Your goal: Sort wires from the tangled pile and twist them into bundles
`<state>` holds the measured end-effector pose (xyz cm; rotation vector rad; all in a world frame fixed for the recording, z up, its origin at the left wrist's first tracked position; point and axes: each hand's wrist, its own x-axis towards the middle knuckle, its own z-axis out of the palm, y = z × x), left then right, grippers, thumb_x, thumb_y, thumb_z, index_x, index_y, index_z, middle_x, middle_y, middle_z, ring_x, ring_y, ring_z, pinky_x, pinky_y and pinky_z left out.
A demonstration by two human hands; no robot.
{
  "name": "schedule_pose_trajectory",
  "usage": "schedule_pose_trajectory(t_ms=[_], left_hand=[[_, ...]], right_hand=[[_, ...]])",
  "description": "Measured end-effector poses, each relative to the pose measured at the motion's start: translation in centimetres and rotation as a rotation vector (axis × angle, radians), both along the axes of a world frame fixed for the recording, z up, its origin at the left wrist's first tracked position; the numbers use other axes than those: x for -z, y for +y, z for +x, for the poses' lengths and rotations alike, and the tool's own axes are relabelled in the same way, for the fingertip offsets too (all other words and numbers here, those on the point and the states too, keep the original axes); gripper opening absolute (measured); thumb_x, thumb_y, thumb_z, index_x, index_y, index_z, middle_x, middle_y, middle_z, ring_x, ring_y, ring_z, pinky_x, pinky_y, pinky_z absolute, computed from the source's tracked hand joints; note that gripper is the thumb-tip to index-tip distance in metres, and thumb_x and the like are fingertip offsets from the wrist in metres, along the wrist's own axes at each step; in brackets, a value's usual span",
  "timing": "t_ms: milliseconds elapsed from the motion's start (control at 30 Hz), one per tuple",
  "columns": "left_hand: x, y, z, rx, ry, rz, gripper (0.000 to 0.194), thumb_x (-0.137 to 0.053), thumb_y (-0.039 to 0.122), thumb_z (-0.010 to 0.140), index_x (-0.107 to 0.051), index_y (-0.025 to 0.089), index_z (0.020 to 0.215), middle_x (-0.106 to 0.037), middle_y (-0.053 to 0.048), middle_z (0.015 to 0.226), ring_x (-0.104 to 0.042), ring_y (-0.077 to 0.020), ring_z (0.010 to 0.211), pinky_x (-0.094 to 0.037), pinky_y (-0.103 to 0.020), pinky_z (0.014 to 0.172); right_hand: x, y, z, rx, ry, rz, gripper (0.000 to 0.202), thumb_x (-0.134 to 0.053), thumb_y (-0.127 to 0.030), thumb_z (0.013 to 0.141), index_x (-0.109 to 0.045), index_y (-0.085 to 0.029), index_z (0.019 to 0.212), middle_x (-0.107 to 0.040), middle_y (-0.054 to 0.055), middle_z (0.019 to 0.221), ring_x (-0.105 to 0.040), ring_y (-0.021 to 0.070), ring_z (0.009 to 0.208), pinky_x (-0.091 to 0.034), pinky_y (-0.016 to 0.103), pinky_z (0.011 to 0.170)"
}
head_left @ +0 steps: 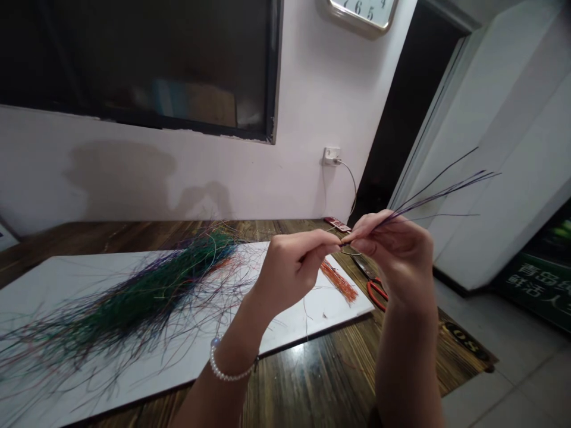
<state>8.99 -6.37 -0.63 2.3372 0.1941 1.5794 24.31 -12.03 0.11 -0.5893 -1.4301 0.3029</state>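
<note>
Off-white wall (307,101) behind, dark framed window (134,59) upper left, chipped paint along its lower edge, faint reflections in the pane. Wall clock (364,13) top right of center, cropped by the frame. White socket (332,156) below it, plug in, pale cord (353,184) trailing down. Dark doorway (397,113) right of that. Pale tile floor (526,368) lower right, dark green panel (530,279) with white characters at right edge. Dark wood-grain bench (321,380), glare spot bottom center.
</note>
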Motion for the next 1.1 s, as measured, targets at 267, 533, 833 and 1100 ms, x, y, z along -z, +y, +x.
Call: schedule_pose_trajectory(t_ms=[267,533,833,1100], left_hand=[[-0.2,-0.6,0.1,-0.043,0.109,-0.211,0.017,-0.050,0.024,0.089,-0.061,0.014,0.082,-0.054,0.002,0.058,-0.047,-0.0059,0.048,-0.038,-0.019,0.048],[0.0,-0.7,0.6,-0.013,0.036,-0.276,0.018,-0.052,0.026,0.087,-0.064,0.013,0.093,-0.063,-0.002,0.068,-0.054,-0.0082,0.054,-0.044,-0.020,0.049],[-0.1,-0.5,0.6,-0.002,-0.029,-0.205,0.009,-0.057,0.016,0.083,-0.066,0.015,0.082,-0.065,0.001,0.064,-0.055,-0.0063,0.051,-0.044,-0.017,0.049],[0.2,-0.6,1.0,-0.028,-0.020,-0.088,0.012,-0.054,0.012,0.084,-0.066,0.015,0.080,-0.065,0.001,0.062,-0.055,-0.0061,0.050,-0.042,-0.016,0.049]], right_hand=[[0.1,1.0,-0.2,-0.033,0.072,-0.075,0.010,-0.061,-0.021,0.086,-0.071,-0.019,0.087,-0.068,0.002,0.078,-0.067,0.0142,0.076,-0.054,0.026,0.069],[0.4,1.8,-0.5,0.026,0.097,-0.005,0.005,-0.068,-0.016,0.078,-0.069,-0.020,0.079,-0.068,0.000,0.074,-0.068,0.0139,0.072,-0.057,0.025,0.064],[0.5,1.9,-1.0,0.140,0.112,0.072,0.007,-0.070,-0.016,0.075,-0.066,-0.020,0.072,-0.067,-0.001,0.071,-0.067,0.0136,0.066,-0.057,0.026,0.060],[0.5,1.6,-1.2,0.242,0.107,0.061,0.010,-0.066,-0.013,0.077,-0.063,-0.020,0.071,-0.063,-0.004,0.060,-0.062,0.0109,0.055,-0.051,0.024,0.053]])
